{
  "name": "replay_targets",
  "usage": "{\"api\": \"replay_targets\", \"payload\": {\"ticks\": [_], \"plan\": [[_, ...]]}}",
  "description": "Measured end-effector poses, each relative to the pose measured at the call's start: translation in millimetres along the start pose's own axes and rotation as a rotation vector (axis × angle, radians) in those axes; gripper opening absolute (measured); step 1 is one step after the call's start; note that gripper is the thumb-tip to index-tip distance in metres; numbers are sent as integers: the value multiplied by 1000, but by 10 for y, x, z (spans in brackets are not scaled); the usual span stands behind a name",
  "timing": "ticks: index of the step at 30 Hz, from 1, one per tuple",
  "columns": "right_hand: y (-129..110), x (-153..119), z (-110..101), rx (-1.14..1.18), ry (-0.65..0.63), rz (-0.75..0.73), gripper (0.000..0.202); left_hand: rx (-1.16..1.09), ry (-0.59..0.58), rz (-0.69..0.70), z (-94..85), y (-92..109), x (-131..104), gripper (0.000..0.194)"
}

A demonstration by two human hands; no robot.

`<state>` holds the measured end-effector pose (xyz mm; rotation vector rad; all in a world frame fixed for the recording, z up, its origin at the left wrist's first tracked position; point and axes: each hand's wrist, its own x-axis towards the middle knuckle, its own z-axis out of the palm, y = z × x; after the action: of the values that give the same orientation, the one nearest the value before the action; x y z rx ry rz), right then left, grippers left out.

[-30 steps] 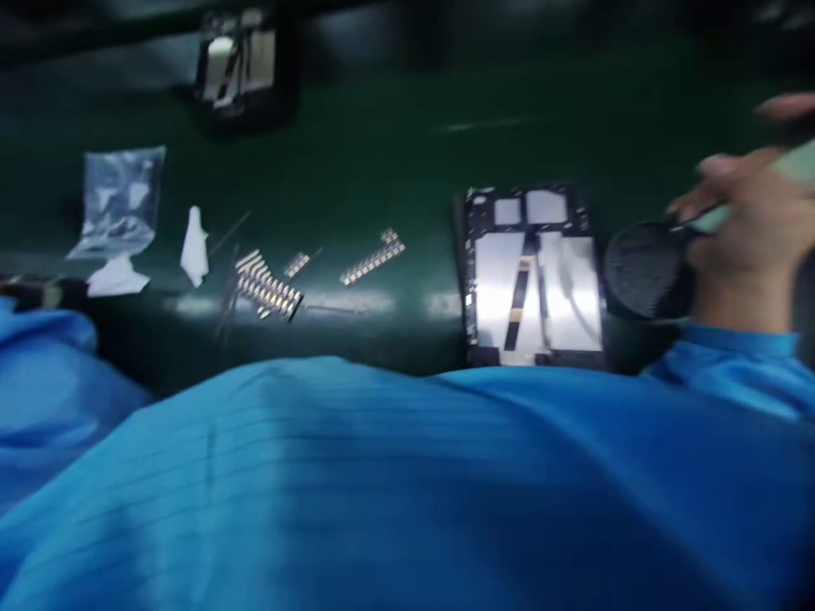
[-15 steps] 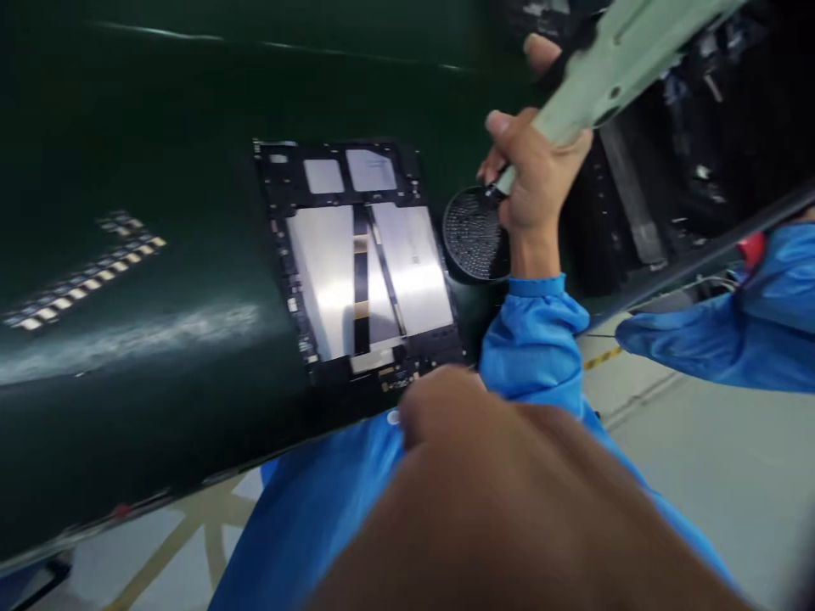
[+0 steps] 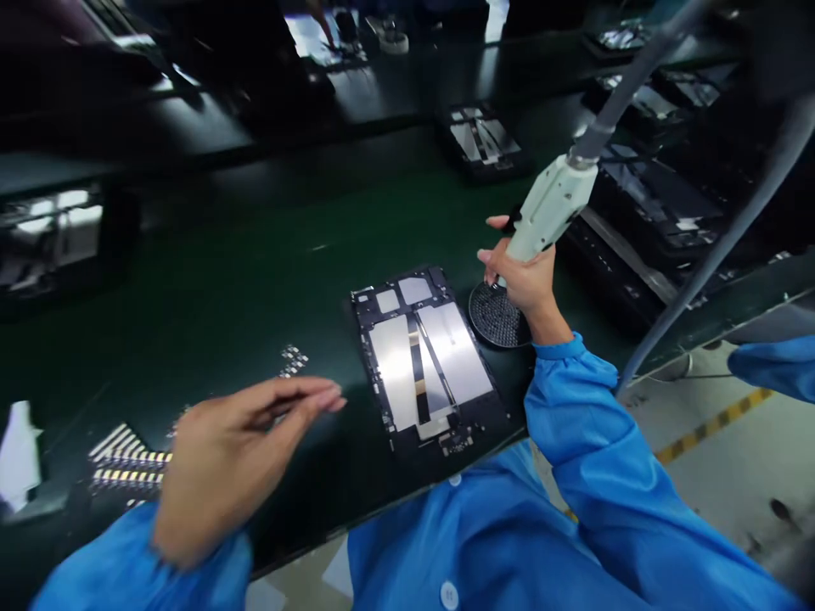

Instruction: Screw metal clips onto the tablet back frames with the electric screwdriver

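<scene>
My right hand [image 3: 528, 276] is wrapped round a pale green electric screwdriver [image 3: 553, 208], which tilts with its lower end over a round black screw tray [image 3: 500, 316] dotted with rows of small holes. Beside the tray lies an opened tablet [image 3: 439, 365], its silvery battery panels, dark flat cable and black frame exposed. To the tablet's left, my left hand [image 3: 238, 454] hovers with thumb and fingertips pressed together in a pinch. Whatever is between those fingertips, if anything, is too small to see. Small striped parts [image 3: 127, 467] lie on the bench, partly hidden behind this hand.
More opened tablets lie around the green bench: one at the back [image 3: 484, 140], another at the far left [image 3: 54, 233]. Stacked tablets [image 3: 655, 199] fill the right side, where a grey hose [image 3: 739, 229] hangs. White paper [image 3: 19, 458] rests at the left edge. Another person's blue sleeve [image 3: 777, 365] shows at right.
My left hand has moved from low in front of the tablet to its left side. My right hand still holds the electric screwdriver near the tray. The view has tilted up, showing more bench.
</scene>
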<state>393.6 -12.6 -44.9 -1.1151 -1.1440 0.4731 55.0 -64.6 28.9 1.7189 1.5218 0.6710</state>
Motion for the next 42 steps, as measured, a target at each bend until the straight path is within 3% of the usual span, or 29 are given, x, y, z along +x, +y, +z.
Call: {"api": "replay_targets", "payload": {"ticks": [4,7,12,17,22,26,29,42], "plan": [[-140,-11,8,28,29,-49,35,-314,-21,-194,283,-113,268,34],[-393,-63,99,118,78,-79,35,-467,-79,-247,507,-224,376,36],[-855,-311,419,288,-58,39,36,-366,-89,-105,687,-354,536,28],[-1058,-527,836,330,-255,158,37,-289,-159,-24,648,-397,677,23],[-1056,-553,1278,327,-368,263,40,-272,-268,8,577,-361,748,19],[-893,-541,1491,296,-389,307,47,-367,-310,-148,570,-329,805,19],[-780,-546,1542,249,-398,299,45,-436,-375,-246,565,-312,844,22],[-789,-571,1535,190,-397,291,40,-508,-376,-268,565,-312,813,27]]}}
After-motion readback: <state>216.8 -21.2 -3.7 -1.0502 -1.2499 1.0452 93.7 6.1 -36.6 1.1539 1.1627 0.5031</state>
